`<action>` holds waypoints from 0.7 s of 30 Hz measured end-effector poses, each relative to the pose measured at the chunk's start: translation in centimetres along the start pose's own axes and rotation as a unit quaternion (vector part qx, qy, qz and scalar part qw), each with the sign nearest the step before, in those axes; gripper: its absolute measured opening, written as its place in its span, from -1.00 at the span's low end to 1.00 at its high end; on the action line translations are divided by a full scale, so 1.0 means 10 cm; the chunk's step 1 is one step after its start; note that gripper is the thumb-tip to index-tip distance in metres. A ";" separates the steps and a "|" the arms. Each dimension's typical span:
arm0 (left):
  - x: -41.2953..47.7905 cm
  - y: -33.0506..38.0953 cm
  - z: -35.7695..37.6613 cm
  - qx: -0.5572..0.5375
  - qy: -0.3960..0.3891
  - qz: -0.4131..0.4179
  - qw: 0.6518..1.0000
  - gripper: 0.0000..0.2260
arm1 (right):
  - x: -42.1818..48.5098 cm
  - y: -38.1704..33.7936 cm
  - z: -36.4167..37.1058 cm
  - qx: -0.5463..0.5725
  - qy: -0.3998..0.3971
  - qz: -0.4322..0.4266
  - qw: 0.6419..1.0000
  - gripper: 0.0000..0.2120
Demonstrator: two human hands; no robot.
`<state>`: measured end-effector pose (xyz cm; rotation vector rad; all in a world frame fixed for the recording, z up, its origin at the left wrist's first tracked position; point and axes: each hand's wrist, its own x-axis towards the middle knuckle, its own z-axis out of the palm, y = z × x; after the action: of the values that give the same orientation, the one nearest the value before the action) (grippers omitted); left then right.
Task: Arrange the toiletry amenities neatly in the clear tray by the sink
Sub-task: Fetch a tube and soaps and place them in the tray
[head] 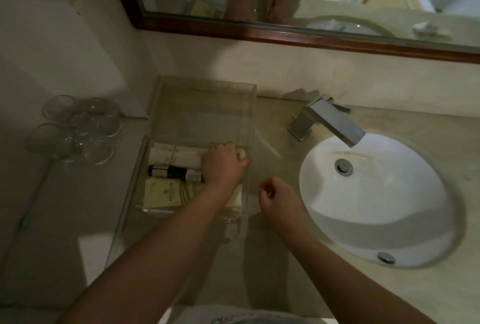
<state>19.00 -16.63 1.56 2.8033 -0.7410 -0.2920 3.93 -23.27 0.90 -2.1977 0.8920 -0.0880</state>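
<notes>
Squaring things up, the left hand (223, 165) was curled round a small pale item (242, 153) in the clear tray (207, 85), beside the tubes (176, 159). I'd have laid it parallel, ends flush. The right hand (279, 199) hovered, loosely curled; couldn't tell if it pinched anything.

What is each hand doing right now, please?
Left hand: grips a small pale item in the clear tray.
Right hand: loosely curled, holds nothing.

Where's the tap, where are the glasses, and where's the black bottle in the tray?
tap (335, 123): head view, on the top of its spout.
glasses (83, 121): head view, on a middle glass of the cluster.
black bottle (176, 171): head view, on its dark middle part.
</notes>
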 end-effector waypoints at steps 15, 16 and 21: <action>-0.08 -0.12 0.14 -0.099 0.010 -0.012 0.995 -0.60 | 0.01 0.25 -0.15 0.010 -0.026 -0.023 0.999 -0.93; -0.08 -0.13 0.13 -0.095 0.010 -0.008 0.995 -0.60 | 0.01 0.26 -0.16 0.008 -0.029 -0.023 0.999 -0.93; -0.08 -0.14 0.12 -0.082 -0.005 0.013 0.997 -0.65 | 0.01 0.29 -0.19 -0.002 -0.030 -0.013 0.999 -0.93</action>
<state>18.64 -15.25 0.12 2.6369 -0.7215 -0.3452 1.72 -25.86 0.27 -2.2039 0.8321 -0.0323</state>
